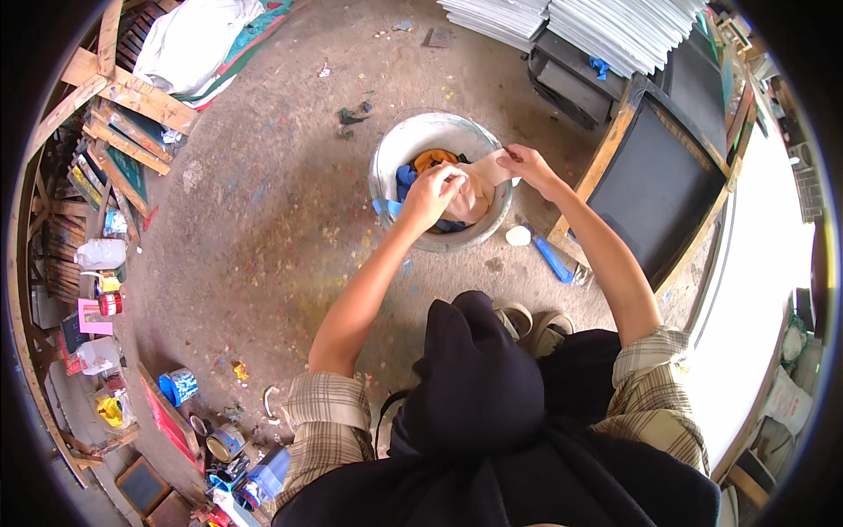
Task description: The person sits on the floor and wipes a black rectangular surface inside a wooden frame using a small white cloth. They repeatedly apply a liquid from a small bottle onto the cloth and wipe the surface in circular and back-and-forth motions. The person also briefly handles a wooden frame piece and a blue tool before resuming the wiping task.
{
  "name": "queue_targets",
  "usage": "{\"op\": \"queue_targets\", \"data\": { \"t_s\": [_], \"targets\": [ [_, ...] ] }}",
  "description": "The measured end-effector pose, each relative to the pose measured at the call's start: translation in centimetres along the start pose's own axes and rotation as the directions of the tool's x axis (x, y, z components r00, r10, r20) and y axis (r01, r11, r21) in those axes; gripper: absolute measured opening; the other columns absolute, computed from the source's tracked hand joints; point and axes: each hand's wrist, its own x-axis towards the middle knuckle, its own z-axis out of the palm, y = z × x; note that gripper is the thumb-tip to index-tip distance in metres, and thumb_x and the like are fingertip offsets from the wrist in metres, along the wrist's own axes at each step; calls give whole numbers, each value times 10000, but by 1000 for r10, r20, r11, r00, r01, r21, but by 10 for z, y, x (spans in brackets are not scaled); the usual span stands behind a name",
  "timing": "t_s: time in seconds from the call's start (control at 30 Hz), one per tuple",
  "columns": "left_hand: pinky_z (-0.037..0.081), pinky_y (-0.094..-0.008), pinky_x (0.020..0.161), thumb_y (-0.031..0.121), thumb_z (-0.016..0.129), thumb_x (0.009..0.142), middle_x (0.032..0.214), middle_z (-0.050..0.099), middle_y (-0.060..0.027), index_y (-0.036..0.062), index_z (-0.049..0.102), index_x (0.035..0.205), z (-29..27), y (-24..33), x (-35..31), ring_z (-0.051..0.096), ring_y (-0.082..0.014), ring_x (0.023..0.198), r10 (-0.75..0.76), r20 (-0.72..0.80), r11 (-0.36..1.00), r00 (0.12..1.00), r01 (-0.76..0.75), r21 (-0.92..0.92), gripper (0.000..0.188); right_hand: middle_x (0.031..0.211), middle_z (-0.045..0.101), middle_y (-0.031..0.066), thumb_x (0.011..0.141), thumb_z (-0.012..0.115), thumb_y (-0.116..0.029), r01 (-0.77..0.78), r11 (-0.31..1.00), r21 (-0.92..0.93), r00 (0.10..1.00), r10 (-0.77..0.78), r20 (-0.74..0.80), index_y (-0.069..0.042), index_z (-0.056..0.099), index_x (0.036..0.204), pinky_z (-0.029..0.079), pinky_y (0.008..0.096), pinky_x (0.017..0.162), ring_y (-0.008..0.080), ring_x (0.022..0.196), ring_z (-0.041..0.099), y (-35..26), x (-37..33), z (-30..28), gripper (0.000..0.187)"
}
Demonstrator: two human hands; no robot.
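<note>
A round whitish bucket point(381, 171) stands on the floor ahead of me, with blue, orange and dark cloths point(406, 178) inside it. Over its opening, a pale beige cloth point(471, 198) hangs stretched between my hands. My left hand point(430, 195) pinches the cloth's left part, fingers closed, above the middle of the bucket. At the right rim my right hand point(527, 165) grips the cloth's upper right corner. The cloth's lower folds hang down into the bucket. Right of the bucket lie a small white round object point(518, 235) and a blue-handled tool point(553, 262).
Wood-framed dark screens point(652, 180) lean at the right, beside a long white surface point(746, 255). Stacked white sheets point(606, 31) sit at the back right. Wooden frames point(132, 97), plastic jugs point(101, 255) and paint cans point(226, 442) crowd the left side. Scraps dot the stained floor point(263, 220).
</note>
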Motion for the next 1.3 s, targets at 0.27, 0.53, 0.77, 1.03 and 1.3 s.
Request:
{"op": "queue_targets", "data": {
  "t_s": [0.27,0.53,0.77,1.03,1.3],
  "targets": [
    [508,-326,691,137,586,894,931,636,-133,29,618,966,10,9,-3,634,-262,819,13,-104,1000,995,-14,-15,134,692,629,151,779,712,-256,198,853,-483,964,-260,-63,-3,663,873,475,356,635,259,647,611,-34,-27,-29,275],
    [510,-342,788,176,655,845,1018,638,-131,31,633,1067,18,69,28,625,-265,948,282,-222,959,933,-283,30,266,749,643,129,821,673,-268,380,803,-459,921,-374,109,4,629,879,479,326,675,217,706,625,-133,-95,-70,282],
    [490,-268,726,204,675,862,867,667,-82,13,634,965,17,139,56,612,-125,798,108,65,974,992,-92,-208,221,772,647,73,845,670,-223,411,822,-395,877,-475,-76,-17,637,965,470,278,659,106,712,590,-149,-156,-103,241],
    [447,-214,674,208,591,928,798,604,4,19,600,971,-15,185,79,539,-53,739,68,19,958,998,-59,-282,195,927,685,96,805,702,-159,355,907,-228,907,-393,-152,-31,650,1048,483,278,771,148,848,637,-119,-160,-128,280],
    [454,-214,650,254,676,869,831,631,12,39,653,1012,-16,166,48,561,-49,753,-137,408,973,903,199,-115,259,856,652,184,826,566,-41,420,769,-481,683,-617,-390,-24,637,978,508,368,701,323,782,655,-96,-170,-129,168]
  ]
}}
